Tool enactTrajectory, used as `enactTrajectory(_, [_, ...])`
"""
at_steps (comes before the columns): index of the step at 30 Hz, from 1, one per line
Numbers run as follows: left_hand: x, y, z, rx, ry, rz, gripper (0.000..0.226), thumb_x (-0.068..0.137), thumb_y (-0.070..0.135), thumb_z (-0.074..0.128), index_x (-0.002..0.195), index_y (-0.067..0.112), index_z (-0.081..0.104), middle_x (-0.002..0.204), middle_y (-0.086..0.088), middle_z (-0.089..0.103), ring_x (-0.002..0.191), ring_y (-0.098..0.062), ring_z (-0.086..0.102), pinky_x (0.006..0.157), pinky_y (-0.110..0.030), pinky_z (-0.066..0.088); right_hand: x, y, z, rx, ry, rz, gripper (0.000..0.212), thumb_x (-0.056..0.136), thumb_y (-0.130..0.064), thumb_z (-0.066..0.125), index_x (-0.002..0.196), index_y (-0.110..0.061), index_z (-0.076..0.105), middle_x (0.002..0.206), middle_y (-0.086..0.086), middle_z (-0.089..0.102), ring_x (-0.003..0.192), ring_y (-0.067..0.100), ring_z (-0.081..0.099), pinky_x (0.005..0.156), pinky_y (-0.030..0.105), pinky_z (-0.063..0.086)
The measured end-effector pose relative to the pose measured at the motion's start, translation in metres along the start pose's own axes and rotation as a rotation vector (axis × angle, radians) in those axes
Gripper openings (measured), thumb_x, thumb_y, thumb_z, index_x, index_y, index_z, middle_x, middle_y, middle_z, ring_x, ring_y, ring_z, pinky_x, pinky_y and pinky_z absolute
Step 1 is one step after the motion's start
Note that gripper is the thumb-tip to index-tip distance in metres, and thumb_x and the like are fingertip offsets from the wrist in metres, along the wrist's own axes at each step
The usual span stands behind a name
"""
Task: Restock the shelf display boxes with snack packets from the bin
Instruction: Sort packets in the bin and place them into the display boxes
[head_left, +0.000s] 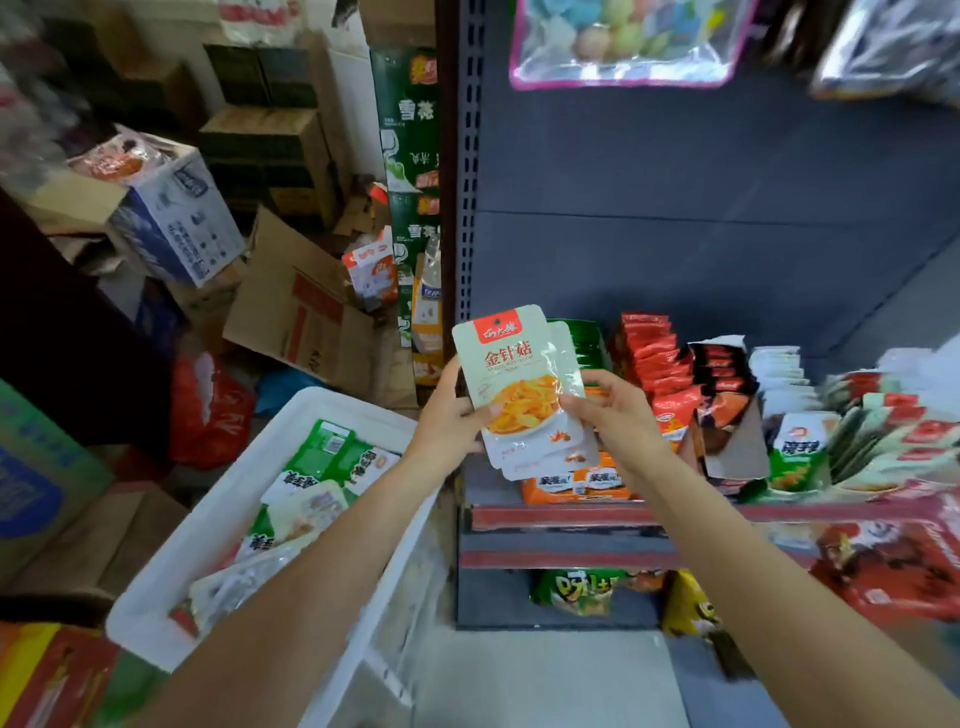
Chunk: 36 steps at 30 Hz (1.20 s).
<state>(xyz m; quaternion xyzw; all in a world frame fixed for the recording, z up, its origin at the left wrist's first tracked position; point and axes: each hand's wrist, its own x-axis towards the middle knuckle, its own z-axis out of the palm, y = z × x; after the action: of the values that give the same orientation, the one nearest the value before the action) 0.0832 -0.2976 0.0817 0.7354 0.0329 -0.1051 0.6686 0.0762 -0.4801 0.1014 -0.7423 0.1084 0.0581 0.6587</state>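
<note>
1. The person's left hand (451, 415) grips the left edge of a small stack of pale grey-green snack packets with red headers and a picture of yellow food (519, 384), thumb curled over the front packet's lower left.
2. The right hand (618, 415) pinches the same stack from the right side, thumb on the front and fingers curled behind.
3. The stack is held upright, slightly fanned, in front of the left end of the dark grey metal shelf unit (675, 234), above an orange cardboard display box (576, 486) that sits on the red-edged shelf (550, 517).
4. To the right on that shelf stand rows of red foil packets (654, 353), an open display box of dark red packets (727, 410), and green-and-white packets (797, 457).
5. Below and left of the hands sits the white plastic bin (218, 525), holding loose green and white snack packets (322, 467).
6. Brown cardboard cartons (291, 312) are piled on the floor behind the bin.
7. A clear bag with pink trim (623, 41) hangs at the top of the shelf unit.
</note>
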Motion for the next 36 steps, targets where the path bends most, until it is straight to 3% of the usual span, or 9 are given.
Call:
enactTrajectory(2, [0.001,0.003,0.032,0.038,0.059,0.052,0.069,0.088,0.009,0.063,0.142,0.032,0.027,0.121,0.000,0.064,0.099,-0.014,0.065,0.083,-0.046,0.055,0.001,0.001,-0.030,-0.031,-0.011,-0.023,0.016,0.091,-0.003,0.057,0.105,-0.011,0.062,0.090,0.005,0.070,0.079,0.020,0.068,0.066,0.035,0.057])
enactTrajectory(5, [0.002,0.009,0.071,0.101,0.106,0.092,0.067,0.086,0.010,0.067,0.141,0.029,0.032,0.098,0.008,0.068,0.089,-0.005,0.064,0.085,-0.042,0.054,0.004,0.002,-0.069,-0.079,0.015,-0.079,0.014,0.091,-0.007,0.059,0.100,-0.014,0.067,0.098,0.004,0.071,0.094,0.023,0.067,0.083,0.039,0.055])
enactTrajectory(10, [0.005,0.026,0.113,0.171,0.085,0.113,0.058,0.083,0.014,0.070,0.133,0.024,0.042,0.092,0.002,0.069,0.092,-0.016,0.066,0.081,-0.047,0.055,0.000,-0.004,-0.120,-0.083,0.080,-0.110,0.016,0.089,-0.003,0.060,0.091,-0.017,0.068,0.095,0.004,0.071,0.088,0.018,0.068,0.076,0.032,0.056])
enactTrajectory(15, [0.018,0.044,0.150,0.255,0.030,0.178,0.009,0.087,0.020,0.066,0.093,0.016,0.062,0.098,-0.002,0.069,0.088,-0.014,0.064,0.081,-0.043,0.055,-0.004,-0.003,-0.161,-0.043,0.161,-0.111,0.022,0.090,-0.001,0.058,0.086,-0.020,0.068,0.090,0.003,0.072,0.088,0.027,0.067,0.077,0.039,0.057])
enactTrajectory(20, [0.028,0.061,0.204,0.263,-0.054,0.226,0.010,0.086,0.016,0.067,0.082,0.019,0.058,0.092,-0.001,0.069,0.083,-0.013,0.064,0.076,-0.045,0.057,-0.007,0.000,-0.211,-0.091,0.265,-0.127,0.023,0.090,0.002,0.057,0.087,-0.019,0.065,0.096,0.015,0.070,0.093,0.035,0.066,0.085,0.049,0.055])
enactTrajectory(25, [0.042,0.075,0.269,0.317,-0.112,0.316,0.011,0.084,0.017,0.069,0.083,0.014,0.058,0.088,-0.002,0.070,0.079,-0.014,0.065,0.073,-0.038,0.056,-0.006,0.002,-0.272,-0.034,0.375,-0.178,0.017,0.089,0.004,0.057,0.087,-0.010,0.066,0.079,0.003,0.066,0.075,0.019,0.061,0.076,0.034,0.053])
enactTrajectory(28, [0.053,0.082,0.306,0.329,-0.045,0.366,0.013,0.084,0.016,0.070,0.082,0.010,0.058,0.087,-0.003,0.071,0.079,-0.013,0.065,0.066,-0.026,0.049,0.003,-0.001,-0.310,-0.039,0.362,-0.223,0.019,0.089,0.001,0.058,0.084,-0.014,0.067,0.085,0.007,0.069,0.078,0.020,0.061,0.072,0.033,0.051])
enactTrajectory(31, [0.060,0.092,0.343,0.286,0.045,0.370,0.013,0.084,0.014,0.069,0.081,0.006,0.059,0.085,0.001,0.069,0.078,-0.009,0.064,0.069,-0.025,0.050,0.019,-0.006,-0.343,-0.063,0.342,-0.276,0.019,0.091,-0.002,0.057,0.087,-0.018,0.067,0.090,0.000,0.070,0.078,0.009,0.065,0.069,0.017,0.053])
enactTrajectory(36, [0.077,0.086,0.387,0.287,0.233,0.340,0.017,0.085,0.017,0.068,0.080,0.007,0.056,0.088,-0.004,0.070,0.081,-0.015,0.065,0.069,-0.034,0.052,0.052,0.013,-0.399,-0.487,0.127,-0.195,0.024,0.092,-0.010,0.059,0.114,-0.005,0.064,0.105,0.001,0.064,0.091,0.010,0.059,0.068,0.002,0.039])
